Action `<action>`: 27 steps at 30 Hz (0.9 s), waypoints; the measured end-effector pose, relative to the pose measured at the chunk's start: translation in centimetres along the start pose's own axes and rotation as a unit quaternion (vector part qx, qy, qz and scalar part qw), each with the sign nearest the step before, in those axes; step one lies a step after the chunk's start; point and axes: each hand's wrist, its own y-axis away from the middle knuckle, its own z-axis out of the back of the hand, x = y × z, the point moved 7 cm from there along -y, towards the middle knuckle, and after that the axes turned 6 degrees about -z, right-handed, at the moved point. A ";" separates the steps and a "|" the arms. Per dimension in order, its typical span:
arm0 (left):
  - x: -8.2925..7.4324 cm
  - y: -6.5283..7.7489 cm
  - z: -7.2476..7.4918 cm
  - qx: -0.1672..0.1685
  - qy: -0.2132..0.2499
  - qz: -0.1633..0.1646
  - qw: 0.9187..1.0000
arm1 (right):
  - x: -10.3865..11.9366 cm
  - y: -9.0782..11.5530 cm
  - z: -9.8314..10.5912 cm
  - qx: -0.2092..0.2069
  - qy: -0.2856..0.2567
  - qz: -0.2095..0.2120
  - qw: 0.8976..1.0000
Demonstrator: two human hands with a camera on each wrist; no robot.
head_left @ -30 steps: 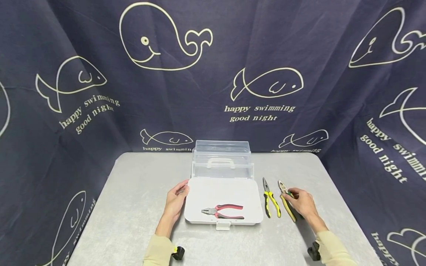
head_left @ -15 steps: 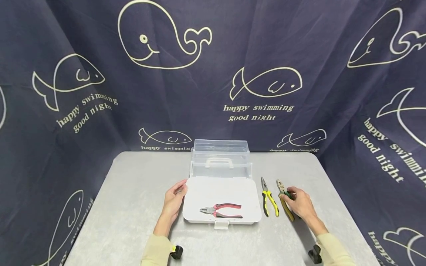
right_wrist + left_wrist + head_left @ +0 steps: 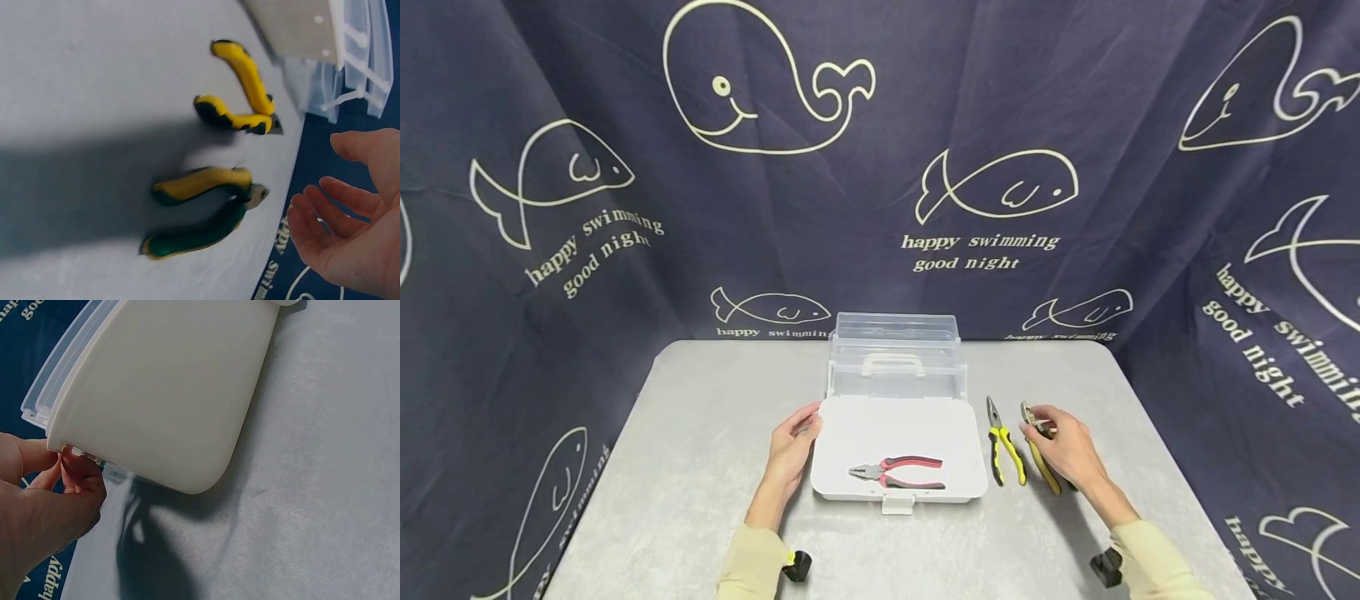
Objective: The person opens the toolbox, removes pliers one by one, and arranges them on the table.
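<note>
My left hand pinches the left edge of a white toolbox; in the left wrist view thumb and fingers meet at its corner. On the toolbox's white surface lie red-and-black combination pliers, jaws to the left. My right hand hovers over green-and-yellow pliers on the table. The right wrist view shows its fingers loosely spread, apart from those pliers. Beside them lie yellow-and-black long-nose pliers, handles spread.
Clear plastic trays with a white handle stand raised behind the toolbox. A white latch juts from its front. The grey table ends at a dark blue curtain with fish drawings.
My right hand has shifted forward from the green-and-yellow pliers' handles to above their head. The left hand stays at the toolbox edge. The head view has drifted slightly.
</note>
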 end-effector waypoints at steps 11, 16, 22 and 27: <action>0.0 -0.2 0.0 -0.001 -0.003 -0.003 1.000 | 3.9 0.3 0.2 -0.023 -0.034 0.053 0.998; 0.2 -0.1 0.1 -0.003 -0.001 0.000 1.000 | 5.8 0.8 -0.1 -0.040 -0.034 0.086 0.995; 0.1 -0.1 0.0 -0.003 0.008 -0.003 1.000 | 8.3 1.3 -0.4 -0.047 -0.044 0.126 0.990; 0.1 -0.1 0.0 -0.003 0.011 -0.004 1.000 | 9.6 1.7 -1.0 -0.037 -0.054 0.139 0.988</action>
